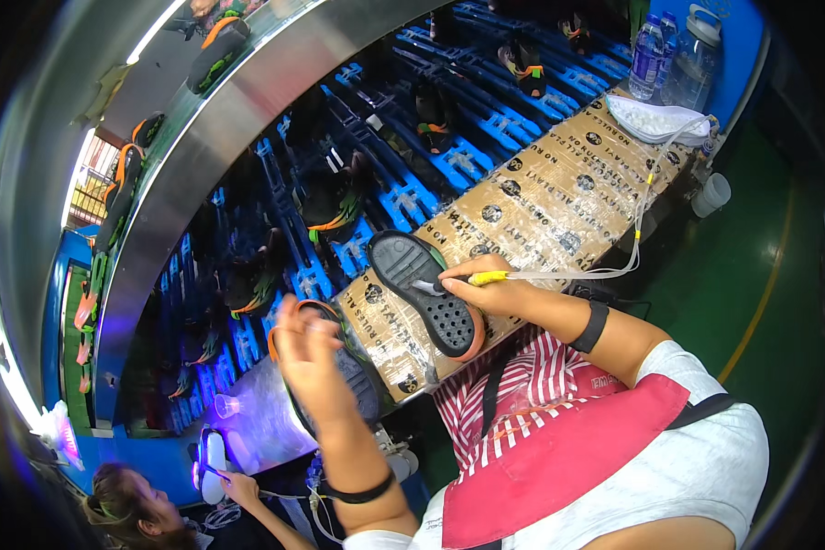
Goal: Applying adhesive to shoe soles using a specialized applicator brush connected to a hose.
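Observation:
My right hand (488,291) grips a glue brush (428,287) like a pen, with a yellow fitting and a clear hose at its back end. The brush tip rests over the inside of a black shoe sole (403,263), which has an orange edge and a honeycomb of holes at the heel. This sole lies tilted on the cardboard-covered bench (541,215). To the left, my left hand (310,356) is raised with fingers apart and somewhat blurred, holding nothing that I can see. Below it lies a second dark sole (357,385), partly hidden by my hand and forearm.
Beyond the bench runs a rack with blue holders (408,202) carrying shoe parts. At the far right stand bottles (648,57), a clear jug (692,64) and a white tray (655,119), with the hose leading there. A co-worker (142,513) handles a white sole at lower left.

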{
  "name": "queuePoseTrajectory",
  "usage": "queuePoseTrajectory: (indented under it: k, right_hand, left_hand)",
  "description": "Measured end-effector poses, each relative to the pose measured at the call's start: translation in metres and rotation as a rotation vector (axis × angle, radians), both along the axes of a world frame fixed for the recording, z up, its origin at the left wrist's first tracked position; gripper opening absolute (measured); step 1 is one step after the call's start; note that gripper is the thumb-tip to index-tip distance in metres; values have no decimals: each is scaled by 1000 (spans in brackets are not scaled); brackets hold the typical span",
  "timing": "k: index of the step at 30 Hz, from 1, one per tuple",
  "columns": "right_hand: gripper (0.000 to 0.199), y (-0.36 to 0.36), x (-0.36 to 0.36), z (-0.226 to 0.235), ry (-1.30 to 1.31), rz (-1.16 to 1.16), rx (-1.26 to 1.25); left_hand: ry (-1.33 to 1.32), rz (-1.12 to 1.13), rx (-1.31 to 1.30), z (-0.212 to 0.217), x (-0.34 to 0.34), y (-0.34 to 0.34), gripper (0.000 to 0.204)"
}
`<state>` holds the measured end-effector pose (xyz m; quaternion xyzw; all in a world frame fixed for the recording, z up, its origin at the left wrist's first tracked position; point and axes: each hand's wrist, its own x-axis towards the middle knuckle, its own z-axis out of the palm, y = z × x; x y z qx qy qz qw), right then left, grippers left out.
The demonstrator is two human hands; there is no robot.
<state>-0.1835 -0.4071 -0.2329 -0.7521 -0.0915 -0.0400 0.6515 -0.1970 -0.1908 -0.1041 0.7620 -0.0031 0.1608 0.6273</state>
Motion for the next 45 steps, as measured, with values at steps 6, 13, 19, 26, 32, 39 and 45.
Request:
queuePoseTrajectory:
  k: [6, 13, 19, 26, 32, 39, 45]
  right_hand:
    - [22, 3, -6, 19, -113, -57, 128]
    - [22, 9, -15, 14, -19, -42, 233]
    - [22, 10, -26, 21, 6, 70, 200]
    - [23, 11, -38, 34, 151, 175, 262]
    - [26, 0, -46, 54, 301, 305, 410]
    - [26, -3, -47, 57, 96, 188, 254]
    - [23, 6, -49, 70, -478, 103, 54]
  left_hand:
    - [609, -20, -103, -98, -58, -11, 48]
    - [628, -132, -196, -131, -52, -35, 67]
    - [814, -117, -688, -113, -73, -23, 50]
    - [873, -283, -1493, -112, -84, -36, 51]
    - [795, -471, -1540, -127, -87, -33, 58]
    - [717, -500, -1444, -115, -88, -40, 69]
    - [668, -551, -1311, -141, -91, -40, 65]
